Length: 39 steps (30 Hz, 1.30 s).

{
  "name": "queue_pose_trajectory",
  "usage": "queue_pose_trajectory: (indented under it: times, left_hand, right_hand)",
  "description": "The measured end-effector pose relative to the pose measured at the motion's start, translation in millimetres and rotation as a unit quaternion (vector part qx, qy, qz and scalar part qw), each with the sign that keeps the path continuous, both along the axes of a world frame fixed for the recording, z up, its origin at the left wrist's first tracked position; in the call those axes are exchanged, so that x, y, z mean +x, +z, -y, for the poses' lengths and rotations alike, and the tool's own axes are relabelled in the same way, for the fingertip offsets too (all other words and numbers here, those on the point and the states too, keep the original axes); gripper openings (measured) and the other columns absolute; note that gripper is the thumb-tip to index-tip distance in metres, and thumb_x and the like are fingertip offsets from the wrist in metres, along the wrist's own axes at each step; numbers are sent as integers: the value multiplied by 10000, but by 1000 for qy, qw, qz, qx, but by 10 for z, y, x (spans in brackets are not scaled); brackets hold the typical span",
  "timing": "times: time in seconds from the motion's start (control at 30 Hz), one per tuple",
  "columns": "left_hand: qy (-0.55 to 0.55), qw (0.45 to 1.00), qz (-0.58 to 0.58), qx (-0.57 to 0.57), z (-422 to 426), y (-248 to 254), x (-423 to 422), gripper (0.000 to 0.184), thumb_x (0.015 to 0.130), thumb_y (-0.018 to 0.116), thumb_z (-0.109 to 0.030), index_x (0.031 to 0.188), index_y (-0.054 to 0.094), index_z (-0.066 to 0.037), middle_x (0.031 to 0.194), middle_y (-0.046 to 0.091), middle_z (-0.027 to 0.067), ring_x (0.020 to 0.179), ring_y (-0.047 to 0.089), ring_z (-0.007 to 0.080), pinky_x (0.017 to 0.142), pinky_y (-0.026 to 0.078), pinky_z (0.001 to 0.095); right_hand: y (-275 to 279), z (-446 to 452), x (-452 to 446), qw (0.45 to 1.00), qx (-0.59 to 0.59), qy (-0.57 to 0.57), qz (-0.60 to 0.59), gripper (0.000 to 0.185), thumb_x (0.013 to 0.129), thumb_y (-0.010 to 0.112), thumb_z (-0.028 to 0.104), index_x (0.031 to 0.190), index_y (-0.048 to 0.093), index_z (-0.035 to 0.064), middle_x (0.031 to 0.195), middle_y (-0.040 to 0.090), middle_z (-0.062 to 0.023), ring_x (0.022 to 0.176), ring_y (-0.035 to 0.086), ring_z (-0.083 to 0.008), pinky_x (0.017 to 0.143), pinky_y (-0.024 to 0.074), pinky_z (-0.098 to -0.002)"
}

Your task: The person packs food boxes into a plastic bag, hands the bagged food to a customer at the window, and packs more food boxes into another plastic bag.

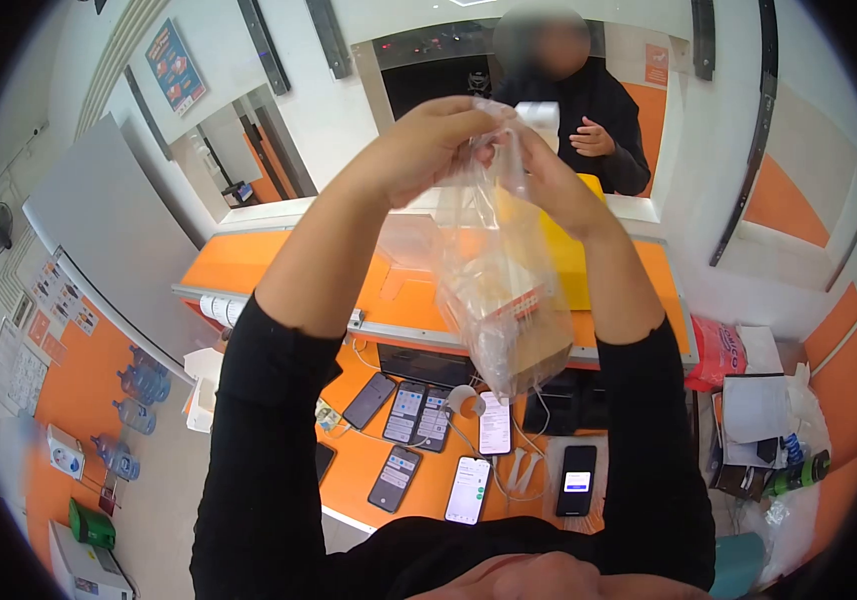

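Observation:
A clear plastic bag (464,225) hangs from both of my hands, raised in front of me above the counter. Inside its lower part sits a brown takeaway box (524,345) with some red and white on it. My left hand (434,150) pinches the top of the bag, fingers closed on the plastic. My right hand (539,170) meets it at the bag's neck, also closed on the film; its fingertips are partly covered. Behind my right hand stands something yellow (571,250) on the orange counter.
Several phones (404,415) with cables lie on the orange desk (349,490) below. A person (614,110) in dark clothing stands beyond the raised counter (249,258), one hand lifted. Papers and a green-capped bottle (799,475) are stacked at right.

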<state>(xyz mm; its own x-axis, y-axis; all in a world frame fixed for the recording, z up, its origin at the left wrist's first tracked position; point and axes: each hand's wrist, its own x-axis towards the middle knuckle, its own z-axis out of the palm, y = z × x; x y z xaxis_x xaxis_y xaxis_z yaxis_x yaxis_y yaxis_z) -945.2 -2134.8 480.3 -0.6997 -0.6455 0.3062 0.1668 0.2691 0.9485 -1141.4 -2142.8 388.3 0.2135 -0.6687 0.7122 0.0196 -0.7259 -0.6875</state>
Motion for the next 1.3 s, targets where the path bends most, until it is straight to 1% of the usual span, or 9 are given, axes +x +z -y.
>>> queue_pose_trajectory:
  times: [0.07, 0.2, 0.23, 0.33, 0.4, 0.5, 0.67, 1.0, 1.3]
  left_hand:
    - [87, 963, 162, -198, -5, 123, -67, 296, 976, 535, -232, 1136, 594, 10, 883, 643, 30, 773, 582, 107, 773, 478, 250]
    - [184, 912, 200, -309, 10, 336, -136, 242, 972, 552, -235, 1041, 609, -11, 803, 637, 55, 772, 596, 117, 753, 471, 272]
    - [253, 865, 178, -395, 119, 349, -174, 188, 930, 569, -161, 1009, 607, 5, 845, 670, 176, 759, 659, 250, 717, 504, 342]
    - [287, 779, 105, -548, 539, 449, -263, 219, 947, 555, -200, 1075, 583, -24, 895, 671, 152, 869, 651, 302, 766, 486, 360]
    - [293, 794, 88, -525, 608, 530, -351, 201, 928, 553, -165, 1085, 585, -44, 946, 669, 184, 908, 642, 357, 778, 486, 404]
    - [298, 787, 20, -540, 786, 534, -463, 198, 903, 568, -153, 1073, 594, -55, 945, 673, 186, 923, 650, 336, 799, 492, 422]
    - [500, 687, -26, -527, 672, 170, -610, 393, 833, 629, -184, 1174, 522, -20, 1037, 613, 225, 954, 603, 413, 829, 493, 482]
    - [271, 851, 141, -427, -214, -1765, -406, 447, 825, 678, -155, 1203, 485, -13, 1324, 452, 248, 1214, 474, 434, 997, 432, 458]
    - [177, 891, 152, -389, -579, -2134, 298, 404, 830, 662, -68, 1214, 537, -45, 1334, 470, 186, 1245, 469, 380, 1025, 415, 432]
  right_hand:
    - [320, -152, -43, 997, 12, 46, -61, 553, 916, 604, 331, 1362, 474, 30, 1115, 574, -74, 971, 579, -145, 874, 468, -274]
    - [853, -64, -330, 968, 163, 128, -145, 481, 914, 564, 292, 1309, 519, 21, 1005, 612, -45, 751, 555, -90, 655, 468, -219]
    - [1056, -160, -354, 953, 214, 177, -122, 443, 917, 564, 298, 1263, 545, 22, 968, 617, -49, 731, 543, -85, 613, 443, -211]
    - [1332, -34, -392, 944, 232, 145, -182, 327, 929, 555, 300, 1106, 596, 28, 894, 624, -52, 659, 504, -67, 511, 376, -203]
    - [1436, 63, -346, 941, 212, 12, -263, 258, 932, 568, 284, 1025, 593, 44, 854, 618, -32, 588, 463, -55, 479, 339, -201]
    - [1497, 79, -204, 958, 232, -52, -160, 180, 927, 570, 220, 962, 594, 45, 810, 598, -11, 528, 456, -56, 512, 406, -200]
    - [1420, 446, -293, 951, 261, -143, -79, 151, 942, 541, 197, 863, 577, 73, 758, 551, 7, 638, 569, -75, 561, 506, -237]
    - [1044, 1266, -553, 947, 214, -235, 47, 151, 920, 502, 177, 938, 559, 38, 812, 599, -73, 665, 600, -163, 618, 525, -292]
    - [858, 1657, -846, 954, 173, -238, 53, 165, 948, 494, 182, 863, 583, 71, 699, 544, -5, 614, 531, -90, 543, 471, -237]
